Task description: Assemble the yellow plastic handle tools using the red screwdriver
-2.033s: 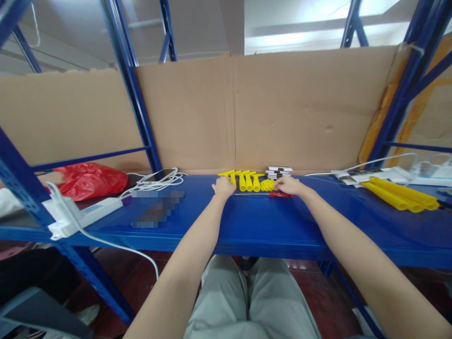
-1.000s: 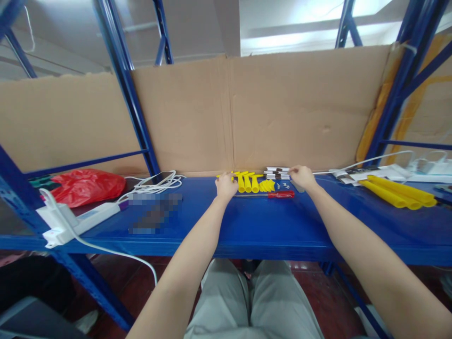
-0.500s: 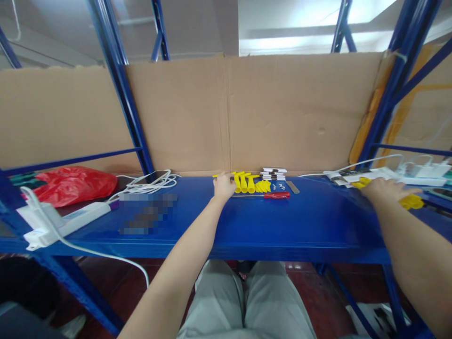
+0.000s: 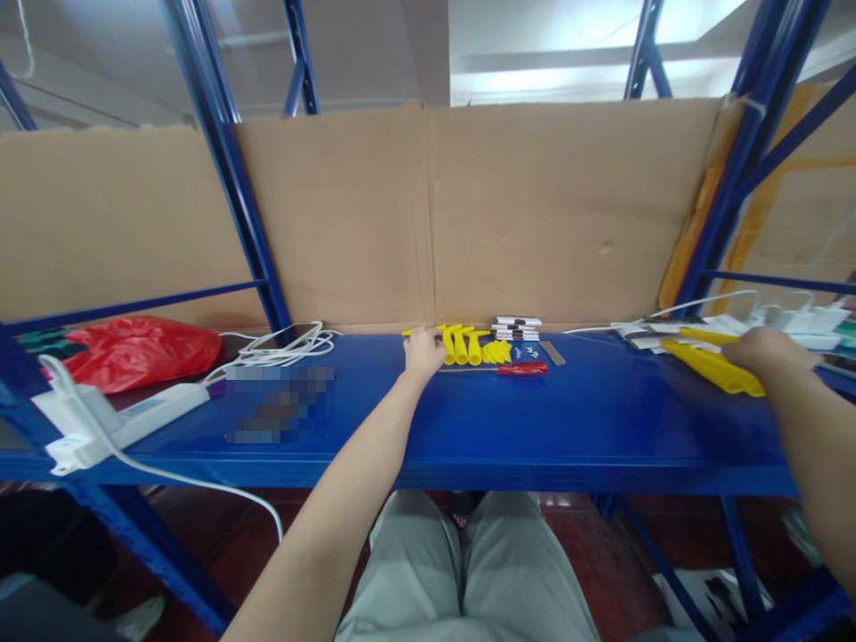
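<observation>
My left hand [image 4: 423,353] rests at the left end of a row of yellow plastic tube-shaped pieces [image 4: 461,348]. Its fingers curl over the end piece, whose yellow tips show beside them. Just right of the row lie small flat yellow pieces [image 4: 498,352]. In front is a screwdriver with a red handle [image 4: 522,368]. At the far right, my right hand [image 4: 769,349] is beside larger yellow tubes [image 4: 715,367], touching or very near them. Motion blur hides its fingers, so its grip is unclear.
Behind the row are stacked white-and-dark packets [image 4: 517,328], tiny metal parts [image 4: 532,353] and a flat metal strip [image 4: 553,353]. A red plastic bag [image 4: 144,348], white cables [image 4: 294,346] and a power strip [image 4: 127,423] lie left. Cardboard [image 4: 535,214] stands along the back.
My right hand has moved to the right and turned, uncovering more of the yellow tubes that it was over. My left hand has stayed in place on the row.
</observation>
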A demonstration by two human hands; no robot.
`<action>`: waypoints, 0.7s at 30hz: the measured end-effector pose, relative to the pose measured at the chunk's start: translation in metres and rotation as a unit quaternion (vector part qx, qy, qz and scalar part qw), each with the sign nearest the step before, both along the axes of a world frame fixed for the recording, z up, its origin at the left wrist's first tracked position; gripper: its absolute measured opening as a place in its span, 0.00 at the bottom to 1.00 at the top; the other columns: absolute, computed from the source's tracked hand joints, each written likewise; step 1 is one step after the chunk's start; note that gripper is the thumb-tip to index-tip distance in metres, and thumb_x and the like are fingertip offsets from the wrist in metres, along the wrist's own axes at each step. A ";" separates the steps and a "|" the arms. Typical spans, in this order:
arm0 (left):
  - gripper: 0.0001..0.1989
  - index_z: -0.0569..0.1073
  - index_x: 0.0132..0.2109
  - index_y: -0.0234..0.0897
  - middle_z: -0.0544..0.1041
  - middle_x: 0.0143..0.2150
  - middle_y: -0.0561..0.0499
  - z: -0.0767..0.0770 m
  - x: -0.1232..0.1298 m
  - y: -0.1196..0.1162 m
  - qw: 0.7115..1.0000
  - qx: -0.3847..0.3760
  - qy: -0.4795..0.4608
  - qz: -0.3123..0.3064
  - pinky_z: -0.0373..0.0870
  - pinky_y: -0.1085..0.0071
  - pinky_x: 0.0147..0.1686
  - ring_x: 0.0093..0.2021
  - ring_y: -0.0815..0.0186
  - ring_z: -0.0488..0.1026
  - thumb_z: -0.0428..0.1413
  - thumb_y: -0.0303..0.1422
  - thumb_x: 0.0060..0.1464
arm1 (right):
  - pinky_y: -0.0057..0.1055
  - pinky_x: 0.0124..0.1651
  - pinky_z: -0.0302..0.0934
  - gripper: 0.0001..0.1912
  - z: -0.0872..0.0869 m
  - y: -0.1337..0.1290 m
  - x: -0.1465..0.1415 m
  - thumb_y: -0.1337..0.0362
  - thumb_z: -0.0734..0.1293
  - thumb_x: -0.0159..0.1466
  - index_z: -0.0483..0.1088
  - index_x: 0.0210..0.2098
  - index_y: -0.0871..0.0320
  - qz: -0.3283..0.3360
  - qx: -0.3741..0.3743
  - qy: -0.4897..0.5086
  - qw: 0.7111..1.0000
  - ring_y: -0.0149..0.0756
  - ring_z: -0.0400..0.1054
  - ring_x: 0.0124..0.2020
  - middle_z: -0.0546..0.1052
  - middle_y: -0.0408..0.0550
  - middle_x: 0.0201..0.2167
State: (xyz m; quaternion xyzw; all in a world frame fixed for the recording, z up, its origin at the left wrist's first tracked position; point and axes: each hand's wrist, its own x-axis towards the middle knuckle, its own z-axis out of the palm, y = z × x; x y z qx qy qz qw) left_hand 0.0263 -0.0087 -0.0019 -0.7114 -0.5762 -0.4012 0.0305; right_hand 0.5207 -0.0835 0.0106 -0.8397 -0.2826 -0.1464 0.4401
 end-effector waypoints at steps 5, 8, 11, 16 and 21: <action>0.17 0.79 0.41 0.39 0.76 0.50 0.45 -0.002 0.000 0.004 0.999 0.030 -0.030 -0.013 0.65 0.61 0.52 0.53 0.56 0.70 0.51 0.21 0.48 | 0.57 0.42 0.55 0.07 0.042 0.001 -0.040 0.64 0.71 0.49 0.75 0.29 0.58 0.016 -0.013 0.029 0.999 0.61 0.64 0.52 0.72 0.76 0.47; 0.16 0.77 0.44 0.36 0.76 0.49 0.43 -0.003 0.001 0.009 0.995 0.064 -0.069 -0.044 0.64 0.60 0.55 0.53 0.55 0.70 0.52 0.24 0.49 | 0.50 0.44 0.57 0.14 0.061 0.006 -0.079 0.67 0.68 0.52 0.75 0.39 0.63 0.049 -0.003 -0.023 0.999 0.57 0.67 0.49 0.72 0.75 0.45; 0.18 0.74 0.50 0.33 0.74 0.52 0.40 -0.004 0.003 0.014 0.983 0.091 -0.125 -0.100 0.61 0.60 0.57 0.55 0.55 0.68 0.55 0.31 0.52 | 0.47 0.47 0.56 0.18 0.068 0.019 -0.130 0.65 0.65 0.55 0.72 0.45 0.66 0.136 0.091 -0.096 0.982 0.52 0.67 0.46 0.72 0.71 0.44; 0.32 0.63 0.60 0.32 0.65 0.61 0.37 -0.006 0.006 0.019 0.957 0.096 -0.217 -0.165 0.57 0.61 0.60 0.62 0.56 0.62 0.58 0.41 0.51 | 0.46 0.49 0.58 0.17 0.056 0.057 -0.222 0.63 0.63 0.56 0.70 0.44 0.63 0.301 0.166 -0.153 0.926 0.48 0.66 0.44 0.73 0.61 0.42; 0.36 0.58 0.64 0.32 0.57 0.66 0.35 -0.005 0.003 0.022 0.940 0.049 -0.302 -0.153 0.53 0.62 0.62 0.66 0.55 0.55 0.57 0.45 0.53 | 0.47 0.51 0.60 0.15 0.021 0.080 -0.290 0.64 0.62 0.58 0.71 0.43 0.61 0.414 0.168 -0.143 0.883 0.48 0.67 0.45 0.74 0.59 0.42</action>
